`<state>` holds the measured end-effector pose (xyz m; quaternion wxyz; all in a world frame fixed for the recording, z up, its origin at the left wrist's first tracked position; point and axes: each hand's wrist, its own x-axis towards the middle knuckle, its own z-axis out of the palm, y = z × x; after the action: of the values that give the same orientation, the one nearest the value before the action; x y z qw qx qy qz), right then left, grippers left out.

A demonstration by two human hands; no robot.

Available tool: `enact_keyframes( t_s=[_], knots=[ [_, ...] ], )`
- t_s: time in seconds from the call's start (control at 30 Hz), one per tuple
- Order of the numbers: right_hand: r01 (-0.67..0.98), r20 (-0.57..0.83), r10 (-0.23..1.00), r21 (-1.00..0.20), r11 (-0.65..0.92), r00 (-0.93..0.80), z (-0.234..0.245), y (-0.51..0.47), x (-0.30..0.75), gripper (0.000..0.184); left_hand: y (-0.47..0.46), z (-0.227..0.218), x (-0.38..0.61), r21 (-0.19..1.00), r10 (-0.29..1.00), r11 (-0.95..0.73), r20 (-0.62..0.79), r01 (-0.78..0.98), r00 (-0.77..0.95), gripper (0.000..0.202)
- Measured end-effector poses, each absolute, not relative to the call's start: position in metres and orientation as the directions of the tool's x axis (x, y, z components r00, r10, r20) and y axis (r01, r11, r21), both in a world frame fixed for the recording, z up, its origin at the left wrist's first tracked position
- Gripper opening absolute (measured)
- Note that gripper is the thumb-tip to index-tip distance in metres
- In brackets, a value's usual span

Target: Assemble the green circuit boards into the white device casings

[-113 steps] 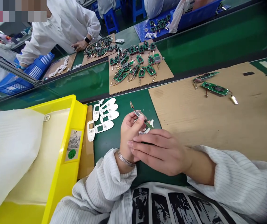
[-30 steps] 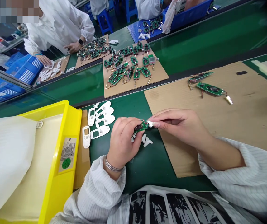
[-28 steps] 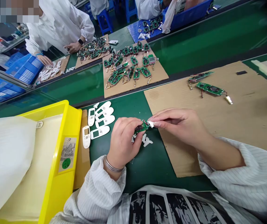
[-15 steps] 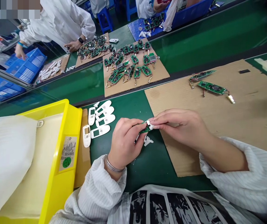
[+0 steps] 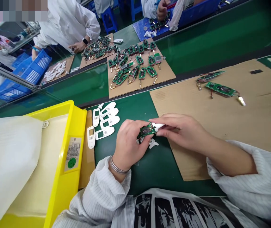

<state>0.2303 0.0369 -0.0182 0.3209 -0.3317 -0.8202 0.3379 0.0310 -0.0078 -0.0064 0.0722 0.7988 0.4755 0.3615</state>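
Observation:
My left hand (image 5: 131, 142) is closed on a green circuit board (image 5: 146, 130), gripping it by its edges between thumb and fingers. At the board's right end sits a white cone-shaped plastic tip (image 5: 158, 126), pinched by the thumb and fingers of my right hand (image 5: 182, 129). The tip touches the board; how they join is hidden by my fingers. Just below lie small white plastic pieces (image 5: 153, 144) on the green table (image 5: 156, 171). Several white oval housing shells (image 5: 105, 133) with rectangular windows lie left of my left hand.
A yellow bin (image 5: 64, 177) with a white sheet stands at the left. On the right, a cardboard sheet (image 5: 220, 126) bears two wired circuit boards (image 5: 222, 89). Across a green strip, more boards lie on cardboard (image 5: 166, 74). Co-workers in white coats (image 5: 66, 25) work beyond, beside a blue basket (image 5: 34, 72).
The board has turned so its component face shows more. The white tip now shows its cone pointing right, with my right fingers around it. The whole view has shifted slightly.

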Motion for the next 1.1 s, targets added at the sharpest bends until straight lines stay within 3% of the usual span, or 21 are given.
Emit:
enact_keyframes(
  t_s=[0.13, 0.23, 0.33, 0.4, 0.47, 0.53, 0.6, 0.77, 0.97, 1.1],
  knots=[
    [0.340, 0.332, 0.720, -0.710, 0.616, -0.610, -0.022, 0.036, 0.228, 0.028, -0.010, -0.010, 0.035, 0.502, 0.837, -0.510, 0.475, 0.698, 0.271, 0.034],
    [0.394, 0.355, 0.741, -0.673, 0.626, -0.570, -0.021, 0.034, 0.228, 0.026, -0.005, -0.007, 0.025, 0.606, 0.858, -0.503, 0.434, 0.617, 0.273, 0.044],
    [0.438, 0.362, 0.794, -0.685, 0.582, -0.489, -0.018, 0.033, 0.231, 0.026, 0.004, 0.000, -0.010, 0.681, 0.909, -0.372, 0.404, 0.631, 0.100, 0.040],
    [0.440, 0.357, 0.821, -0.712, 0.548, -0.446, -0.017, 0.034, 0.233, 0.027, 0.010, 0.003, -0.039, 0.563, 0.922, -0.176, 0.383, 0.807, -0.066, 0.014],
    [0.431, 0.358, 0.829, -0.725, 0.537, -0.430, -0.016, 0.034, 0.233, 0.027, 0.013, 0.002, -0.062, 0.329, 0.951, 0.022, 0.286, 0.944, -0.121, 0.006],
    [0.424, 0.380, 0.815, -0.713, 0.559, -0.436, -0.015, 0.034, 0.233, 0.025, 0.013, -0.003, -0.074, 0.125, 0.973, 0.124, 0.178, 0.984, -0.145, 0.016],
    [0.421, 0.408, 0.795, -0.687, 0.592, -0.449, -0.015, 0.033, 0.232, 0.024, 0.012, -0.010, -0.077, 0.024, 0.979, 0.144, 0.145, 0.989, -0.146, 0.033],
    [0.442, 0.444, 0.774, -0.642, 0.626, -0.451, -0.014, 0.032, 0.231, 0.023, 0.015, -0.020, -0.070, -0.017, 0.982, 0.073, 0.175, 0.997, -0.069, 0.031],
    [0.478, 0.481, 0.748, -0.577, 0.663, -0.457, -0.013, 0.033, 0.232, 0.021, 0.022, -0.017, -0.061, -0.023, 0.995, 0.100, 0.003, 0.995, -0.100, 0.020],
    [0.474, 0.499, 0.733, -0.560, 0.680, -0.462, -0.014, 0.034, 0.233, 0.021, 0.024, -0.016, -0.056, 0.005, 0.995, 0.094, 0.023, 0.996, -0.094, 0.016]
  ],
)
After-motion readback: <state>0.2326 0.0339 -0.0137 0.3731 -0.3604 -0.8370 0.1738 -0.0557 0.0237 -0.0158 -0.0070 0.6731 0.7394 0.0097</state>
